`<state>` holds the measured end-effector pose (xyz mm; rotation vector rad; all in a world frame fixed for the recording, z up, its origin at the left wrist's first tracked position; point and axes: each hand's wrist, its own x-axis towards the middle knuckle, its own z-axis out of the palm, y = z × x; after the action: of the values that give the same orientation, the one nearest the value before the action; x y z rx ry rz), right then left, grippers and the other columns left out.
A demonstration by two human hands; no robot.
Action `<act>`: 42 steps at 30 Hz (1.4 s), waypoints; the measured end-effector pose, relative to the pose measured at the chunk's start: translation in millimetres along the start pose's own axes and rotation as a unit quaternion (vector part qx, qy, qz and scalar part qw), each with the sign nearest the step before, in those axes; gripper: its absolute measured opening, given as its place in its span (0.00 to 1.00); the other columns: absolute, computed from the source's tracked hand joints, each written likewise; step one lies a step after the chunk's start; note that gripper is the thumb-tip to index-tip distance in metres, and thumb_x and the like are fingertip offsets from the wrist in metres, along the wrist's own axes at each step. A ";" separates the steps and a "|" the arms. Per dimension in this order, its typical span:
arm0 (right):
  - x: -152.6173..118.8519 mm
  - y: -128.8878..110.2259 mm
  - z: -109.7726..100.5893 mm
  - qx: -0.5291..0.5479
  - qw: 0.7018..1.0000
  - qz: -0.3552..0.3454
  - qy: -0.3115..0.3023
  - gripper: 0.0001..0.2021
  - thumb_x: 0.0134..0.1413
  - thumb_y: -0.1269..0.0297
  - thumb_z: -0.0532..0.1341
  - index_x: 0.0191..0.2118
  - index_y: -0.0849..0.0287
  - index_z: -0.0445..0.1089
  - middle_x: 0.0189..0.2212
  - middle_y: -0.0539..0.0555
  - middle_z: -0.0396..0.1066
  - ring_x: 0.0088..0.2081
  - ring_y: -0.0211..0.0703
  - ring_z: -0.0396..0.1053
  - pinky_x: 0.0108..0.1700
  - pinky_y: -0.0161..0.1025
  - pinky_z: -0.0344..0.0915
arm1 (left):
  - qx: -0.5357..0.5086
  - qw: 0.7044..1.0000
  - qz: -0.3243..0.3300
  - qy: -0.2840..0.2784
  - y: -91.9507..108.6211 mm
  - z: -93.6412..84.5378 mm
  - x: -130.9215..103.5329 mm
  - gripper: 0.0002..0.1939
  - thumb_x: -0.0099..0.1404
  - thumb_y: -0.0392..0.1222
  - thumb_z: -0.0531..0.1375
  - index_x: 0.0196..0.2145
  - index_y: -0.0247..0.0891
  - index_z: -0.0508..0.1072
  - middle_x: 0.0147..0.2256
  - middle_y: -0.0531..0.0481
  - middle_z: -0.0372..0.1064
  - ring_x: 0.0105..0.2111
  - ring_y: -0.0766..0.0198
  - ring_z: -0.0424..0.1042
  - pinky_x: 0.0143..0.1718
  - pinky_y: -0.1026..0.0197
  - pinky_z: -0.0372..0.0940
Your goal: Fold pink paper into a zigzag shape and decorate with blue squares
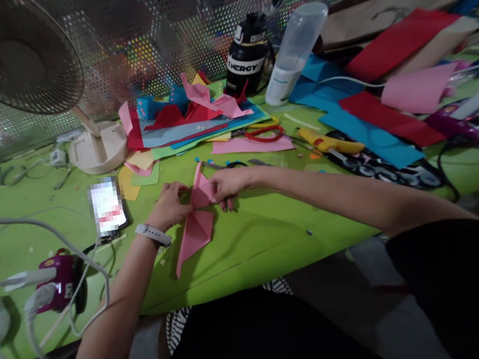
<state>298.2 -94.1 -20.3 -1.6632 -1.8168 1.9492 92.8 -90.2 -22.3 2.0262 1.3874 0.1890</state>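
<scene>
A folded piece of pink paper with pointed ends lies on the green table, narrow at its middle. My left hand, with a pale watch band on its wrist, pinches the paper at that narrow middle. My right hand grips the right edge of the upper half, its fingers closed on the paper. Dark-handled scissors lie just behind my right hand, partly hidden by it.
Behind are folded coloured papers, red-handled scissors, a black bottle and a clear bottle. A fan and phone stand left. Cables and a purple power strip lie near my left arm; a yellow tool lies right.
</scene>
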 end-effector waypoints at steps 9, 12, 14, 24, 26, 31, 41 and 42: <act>-13.5 5.9 13.9 -0.078 0.983 -0.081 0.145 0.10 0.56 0.61 0.65 0.31 0.60 0.65 0.23 0.52 0.75 0.25 0.40 0.73 0.28 0.35 0.69 | -0.005 0.998 0.047 0.032 4.9 2.2 -39.0 0.20 0.59 0.40 0.60 0.50 0.35 0.66 0.37 0.45 0.73 0.33 0.59 0.73 0.33 0.57 0.69; -29.0 6.7 33.2 -0.232 0.930 -0.106 0.266 0.15 0.57 0.50 0.62 0.34 0.58 0.68 0.33 0.58 0.76 0.34 0.48 0.74 0.33 0.41 0.68 | 0.034 0.998 0.021 0.055 6.3 11.8 -49.8 0.20 0.60 0.36 0.58 0.51 0.35 0.64 0.34 0.46 0.74 0.29 0.60 0.73 0.30 0.58 0.67; -35.9 8.5 47.8 -0.296 0.906 -0.108 0.281 0.18 0.56 0.46 0.61 0.38 0.59 0.69 0.41 0.61 0.74 0.40 0.53 0.72 0.35 0.43 0.67 | 0.032 0.996 0.014 0.077 7.2 18.1 -52.8 0.18 0.62 0.36 0.57 0.50 0.36 0.63 0.34 0.47 0.74 0.27 0.61 0.73 0.27 0.60 0.65; -29.2 17.1 59.2 -0.292 0.908 -0.105 0.283 0.18 0.54 0.55 0.65 0.46 0.60 0.66 0.45 0.60 0.69 0.42 0.50 0.70 0.36 0.41 0.65 | 0.192 0.972 0.092 0.103 12.1 27.4 -73.0 0.08 0.68 0.36 0.53 0.44 0.38 0.70 0.42 0.44 0.72 0.35 0.59 0.73 0.33 0.59 0.67; -28.2 16.9 56.8 -0.278 0.913 -0.106 0.278 0.19 0.54 0.55 0.66 0.47 0.59 0.66 0.45 0.60 0.70 0.40 0.49 0.71 0.34 0.40 0.64 | 0.267 0.947 0.142 0.107 10.9 30.5 -77.8 0.09 0.70 0.37 0.53 0.42 0.37 0.72 0.46 0.42 0.71 0.42 0.55 0.72 0.39 0.55 0.67; -24.0 19.4 54.8 -0.240 0.924 -0.106 0.278 0.17 0.50 0.57 0.67 0.44 0.58 0.66 0.41 0.56 0.71 0.38 0.46 0.71 0.34 0.38 0.62 | 0.320 0.918 0.216 0.087 3.1 39.5 -82.1 0.11 0.72 0.40 0.51 0.44 0.36 0.71 0.46 0.43 0.72 0.42 0.57 0.71 0.42 0.54 0.68; -18.9 20.3 54.7 -0.172 0.936 -0.106 0.290 0.16 0.48 0.61 0.68 0.41 0.57 0.66 0.39 0.53 0.72 0.34 0.41 0.70 0.34 0.37 0.62 | 0.313 0.911 0.238 0.124 -0.5 44.9 -84.0 0.10 0.70 0.37 0.53 0.45 0.34 0.72 0.47 0.41 0.73 0.44 0.53 0.71 0.41 0.51 0.67; -19.3 19.5 55.3 -0.153 0.941 -0.108 0.283 0.16 0.48 0.61 0.68 0.41 0.57 0.66 0.37 0.52 0.72 0.33 0.40 0.70 0.34 0.37 0.62 | 0.314 0.909 0.244 0.124 -0.5 45.1 -84.2 0.11 0.70 0.36 0.53 0.46 0.34 0.72 0.47 0.41 0.73 0.45 0.53 0.71 0.41 0.51 0.67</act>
<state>282.3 -152.0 -34.3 -1.7566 -1.9990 0.9931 77.7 -183.3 -37.0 2.9693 1.1416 0.2425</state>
